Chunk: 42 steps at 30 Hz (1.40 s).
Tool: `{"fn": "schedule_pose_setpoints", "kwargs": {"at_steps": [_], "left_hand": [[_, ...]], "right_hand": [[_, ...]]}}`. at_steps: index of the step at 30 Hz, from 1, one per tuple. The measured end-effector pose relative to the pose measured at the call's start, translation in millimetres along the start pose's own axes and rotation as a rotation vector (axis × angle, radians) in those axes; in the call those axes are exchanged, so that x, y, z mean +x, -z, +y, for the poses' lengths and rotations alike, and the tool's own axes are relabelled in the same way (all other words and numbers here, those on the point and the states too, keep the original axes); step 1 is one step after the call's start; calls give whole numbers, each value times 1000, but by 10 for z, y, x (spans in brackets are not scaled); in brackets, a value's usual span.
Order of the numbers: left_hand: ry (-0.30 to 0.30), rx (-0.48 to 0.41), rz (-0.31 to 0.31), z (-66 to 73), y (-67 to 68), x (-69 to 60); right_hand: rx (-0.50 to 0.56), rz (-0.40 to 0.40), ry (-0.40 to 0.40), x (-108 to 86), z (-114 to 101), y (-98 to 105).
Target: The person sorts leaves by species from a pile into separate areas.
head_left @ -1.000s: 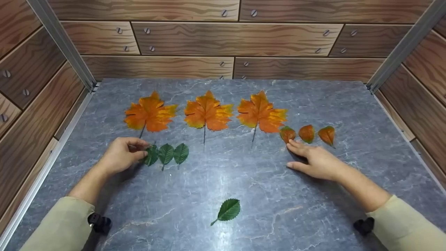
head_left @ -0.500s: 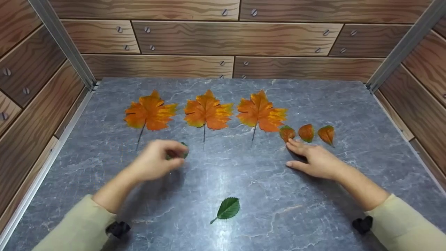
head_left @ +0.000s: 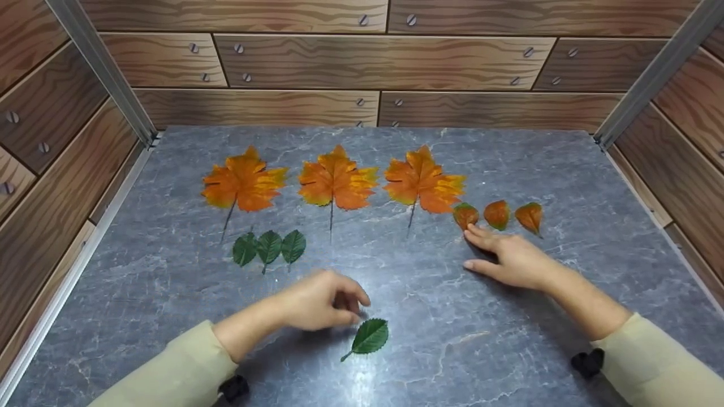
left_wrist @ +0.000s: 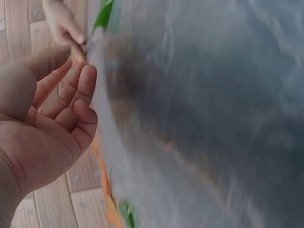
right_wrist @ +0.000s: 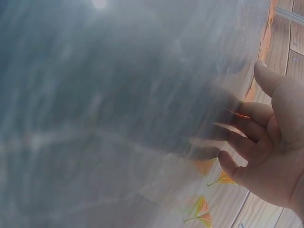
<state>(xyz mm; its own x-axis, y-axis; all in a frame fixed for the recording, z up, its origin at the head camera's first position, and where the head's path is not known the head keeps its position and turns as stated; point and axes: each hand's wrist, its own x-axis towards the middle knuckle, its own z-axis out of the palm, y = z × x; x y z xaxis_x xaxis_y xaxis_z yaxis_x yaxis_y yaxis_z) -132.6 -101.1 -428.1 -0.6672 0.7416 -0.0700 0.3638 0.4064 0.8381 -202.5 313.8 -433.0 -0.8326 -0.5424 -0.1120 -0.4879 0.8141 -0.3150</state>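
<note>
My left hand [head_left: 322, 301] hovers over the table, fingers loosely bent and holding nothing, just behind a single green leaf [head_left: 371, 336] with a short stem. In the left wrist view the thumb and fingers of the left hand [left_wrist: 52, 114] are apart, with a green leaf [left_wrist: 103, 16] beyond them. My right hand [head_left: 515, 261] rests on the table, its fingertips touching the lower edge of the leftmost small orange leaf [head_left: 465, 216]. Seen from the right wrist, the fingers of the right hand [right_wrist: 266, 137] are spread and grip nothing.
Three large orange maple leaves [head_left: 244, 180] lie in a row at the back. Three small green leaves [head_left: 269, 247] sit side by side at left. Two more small orange leaves [head_left: 497, 215] continue the right row. Wood-patterned walls [head_left: 300, 62] enclose the grey marbled table [head_left: 418, 373].
My left hand has left the leftmost small green leaf, passed over the green row and come right and nearer, beside the single leaf. The right hand has stayed in place.
</note>
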Motion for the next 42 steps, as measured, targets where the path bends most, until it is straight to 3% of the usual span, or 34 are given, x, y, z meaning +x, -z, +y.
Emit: {"fn": "schedule_pose_setpoints", "kwargs": {"at_steps": [10, 26, 33, 42], "left_hand": [[-30, 12, -38, 1, -155, 134], [-37, 69, -30, -24, -157, 160], [-18, 25, 87, -92, -12, 149], [144, -35, 348, -241, 363, 132]], "right_hand": [[7, 17, 13, 15, -7, -12], [7, 9, 17, 11, 0, -8], [8, 11, 12, 8, -6, -5], [5, 22, 11, 17, -10, -12]]}}
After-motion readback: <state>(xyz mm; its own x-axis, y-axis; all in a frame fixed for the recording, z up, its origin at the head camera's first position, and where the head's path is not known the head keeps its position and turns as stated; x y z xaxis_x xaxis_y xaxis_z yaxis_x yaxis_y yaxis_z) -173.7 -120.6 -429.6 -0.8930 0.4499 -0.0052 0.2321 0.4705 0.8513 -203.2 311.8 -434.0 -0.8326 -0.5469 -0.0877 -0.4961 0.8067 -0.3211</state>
